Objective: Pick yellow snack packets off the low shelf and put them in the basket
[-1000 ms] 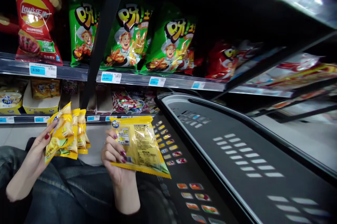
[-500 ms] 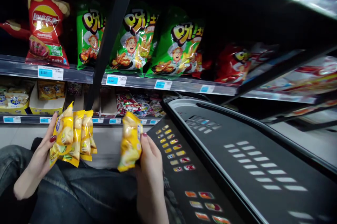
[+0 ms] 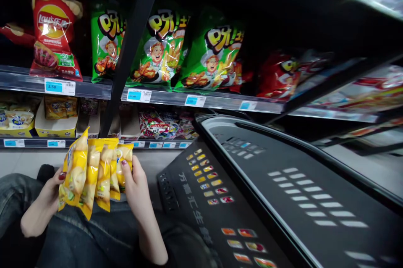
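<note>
Several small yellow snack packets [image 3: 102, 175] stand side by side in a row between my hands, above my lap. My left hand [image 3: 52, 190] grips the left end of the row, its thumb on the nearest packet. At the right end, my right hand [image 3: 135, 182] pinches one yellow snack packet [image 3: 126, 158], thumb in front, and this packet meets the others. The fingers behind the packets are hidden. To the right of my right hand stands a dark shopping basket [image 3: 176, 184], with colourful packages showing through its slots.
A red chip bag [image 3: 53, 35] and green snack bags [image 3: 157, 49] line the shelf ahead, above price tags. Boxes of small packets [image 3: 56, 123] fill the lower shelf. A dark slanted post [image 3: 132, 41] crosses in front. The shelf edge [image 3: 217, 102] runs above the basket's far end.
My right hand has moved left with its yellow snack packet, from beside the basket to the right end of the row in my left hand. The left hand has barely shifted.
</note>
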`<control>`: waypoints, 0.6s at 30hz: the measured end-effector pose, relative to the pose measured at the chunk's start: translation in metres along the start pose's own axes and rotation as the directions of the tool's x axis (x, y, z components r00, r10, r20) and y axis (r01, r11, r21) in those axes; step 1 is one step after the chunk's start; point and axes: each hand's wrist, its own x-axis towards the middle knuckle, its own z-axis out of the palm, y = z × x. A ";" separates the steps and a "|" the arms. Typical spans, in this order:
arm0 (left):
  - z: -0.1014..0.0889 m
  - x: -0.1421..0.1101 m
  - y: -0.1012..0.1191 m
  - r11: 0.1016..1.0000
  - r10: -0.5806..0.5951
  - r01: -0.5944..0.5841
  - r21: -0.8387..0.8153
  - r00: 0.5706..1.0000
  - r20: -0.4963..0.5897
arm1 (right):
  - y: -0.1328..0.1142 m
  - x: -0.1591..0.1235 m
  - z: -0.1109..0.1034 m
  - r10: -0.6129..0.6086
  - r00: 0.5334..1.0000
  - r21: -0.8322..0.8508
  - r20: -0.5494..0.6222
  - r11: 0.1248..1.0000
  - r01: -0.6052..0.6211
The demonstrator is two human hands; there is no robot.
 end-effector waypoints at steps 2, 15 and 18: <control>-0.001 0.002 -0.001 0.996 -0.092 0.092 0.005 0.996 0.004 | 0.002 0.000 0.004 0.000 1.000 -0.017 0.029 1.000 0.001; -0.014 0.009 -0.017 0.985 -0.116 0.109 0.134 0.992 0.050 | 0.020 0.007 0.016 0.050 0.989 0.059 0.140 0.997 -0.059; -0.015 0.009 -0.021 0.984 -0.134 0.123 0.129 0.987 0.082 | 0.018 0.006 0.013 0.079 0.980 0.016 0.185 0.996 -0.084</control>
